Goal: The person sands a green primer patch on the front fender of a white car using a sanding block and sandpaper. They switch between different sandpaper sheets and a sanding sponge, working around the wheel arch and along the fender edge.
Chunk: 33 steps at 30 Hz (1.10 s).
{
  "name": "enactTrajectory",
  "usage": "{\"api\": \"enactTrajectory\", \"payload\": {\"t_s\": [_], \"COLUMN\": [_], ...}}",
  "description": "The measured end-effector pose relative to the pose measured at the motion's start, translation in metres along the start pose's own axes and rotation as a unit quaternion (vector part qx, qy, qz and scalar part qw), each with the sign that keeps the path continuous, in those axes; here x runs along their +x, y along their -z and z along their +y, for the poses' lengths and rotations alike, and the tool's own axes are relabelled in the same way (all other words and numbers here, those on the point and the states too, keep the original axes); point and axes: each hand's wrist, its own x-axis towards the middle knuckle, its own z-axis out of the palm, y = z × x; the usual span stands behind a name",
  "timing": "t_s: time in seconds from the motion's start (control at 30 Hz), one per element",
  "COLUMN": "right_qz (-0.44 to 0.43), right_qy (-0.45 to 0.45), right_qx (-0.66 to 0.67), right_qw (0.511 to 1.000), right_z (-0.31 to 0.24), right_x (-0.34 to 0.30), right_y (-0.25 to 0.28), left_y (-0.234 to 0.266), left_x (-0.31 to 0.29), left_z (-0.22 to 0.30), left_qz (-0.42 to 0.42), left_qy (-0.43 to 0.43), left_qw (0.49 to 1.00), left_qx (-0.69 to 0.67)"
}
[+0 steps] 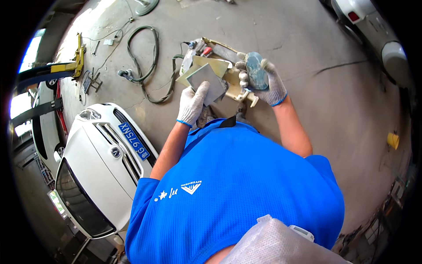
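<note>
My left hand [191, 104], in a white knit glove, grips a square grey sheet that looks like sandpaper [211, 84], thumb on top. Beneath it fans out a yellowish-green square sheet [216, 64]; I cannot tell whether the fingers pinch that one too. My right hand [273, 84], gloved alike, is closed round an oval, worn blue-grey sanding block [255, 70], its broad face upward. The two hands are apart, in front of my blue shirt. Below them is a cream-coloured part [239, 91], partly hidden by the sheets and my hands, with a red-topped item [206, 51] by it.
A thick dark hose [154, 53] loops over the concrete floor at the far left. A white car [96, 147] stands close on my left. At the far right is another vehicle [373, 24]. A yellow lift arm [72, 66] is at the left; a yellow object [392, 141] lies right.
</note>
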Motion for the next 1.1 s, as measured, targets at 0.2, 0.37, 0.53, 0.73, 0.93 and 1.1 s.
{"api": "enactTrajectory", "payload": {"t_s": [0.2, 0.37, 0.53, 0.73, 0.93, 1.1], "right_qz": [0.024, 0.070, 0.057, 0.059, 0.018, -0.009], "right_qy": [0.105, 0.215, 0.238, 0.320, 0.327, 0.341], "right_qx": [-0.489, -0.677, -0.690, -0.715, -0.723, -0.736], "right_qw": [0.866, 0.701, 0.681, 0.619, 0.608, 0.585], "right_z": [0.024, 0.082, 0.110, 0.117, 0.117, 0.121], "right_x": [0.007, 0.035, 0.044, 0.073, 0.082, 0.075], "right_y": [-0.088, -0.117, -0.145, -0.167, -0.190, -0.186], "left_y": [0.023, 0.042, 0.078, 0.076, 0.092, 0.106], "left_x": [-0.022, -0.021, -0.029, -0.018, -0.008, -0.025], "left_z": [0.009, -0.028, -0.009, -0.034, -0.029, 0.015], "left_qz": [-0.087, -0.048, 0.003, 0.050, 0.081, 0.060], "left_qy": [-0.139, -0.190, -0.145, -0.286, -0.280, -0.237], "left_qw": [0.984, 0.980, 0.988, 0.956, 0.957, 0.953], "left_qx": [-0.064, -0.028, -0.048, 0.025, 0.009, -0.182]}}
